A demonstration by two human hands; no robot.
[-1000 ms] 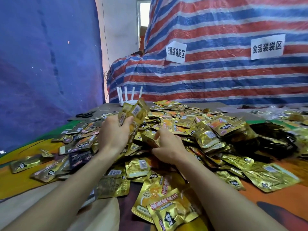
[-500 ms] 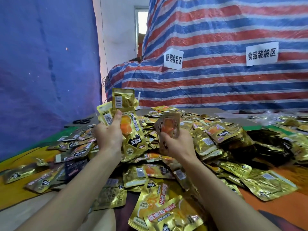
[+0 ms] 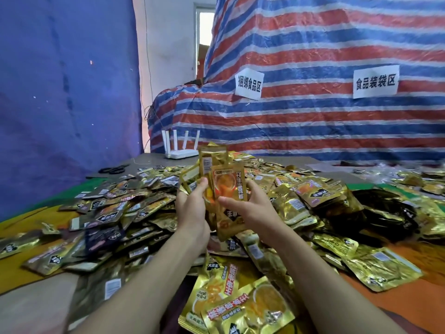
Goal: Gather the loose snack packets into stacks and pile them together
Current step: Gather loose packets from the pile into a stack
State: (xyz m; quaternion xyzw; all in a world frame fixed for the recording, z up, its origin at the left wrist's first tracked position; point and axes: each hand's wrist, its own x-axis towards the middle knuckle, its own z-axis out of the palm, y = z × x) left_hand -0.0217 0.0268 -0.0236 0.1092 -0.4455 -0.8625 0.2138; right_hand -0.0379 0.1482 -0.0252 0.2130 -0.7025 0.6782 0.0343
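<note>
A wide heap of loose gold snack packets point(image 3: 296, 203) covers the table in front of me. Above its middle, my left hand point(image 3: 192, 208) grips a small stack of gold packets point(image 3: 213, 160) that stand upright. My right hand point(image 3: 250, 206) holds one packet with an orange picture point(image 3: 228, 186) flat against the front of that stack. Both hands meet around the same bundle. More packets with orange printing point(image 3: 240, 307) lie close to me between my forearms.
A white router point(image 3: 179, 147) stands at the table's far edge, with black scissors point(image 3: 113, 169) to its left. Black packets point(image 3: 382, 210) lie at the right. A striped tarp with two paper signs point(image 3: 249, 84) rises behind; a blue sheet hangs left.
My right hand lifted a packet out of the heap and brought it left against the stack in my left hand. Both hands rose and came together.
</note>
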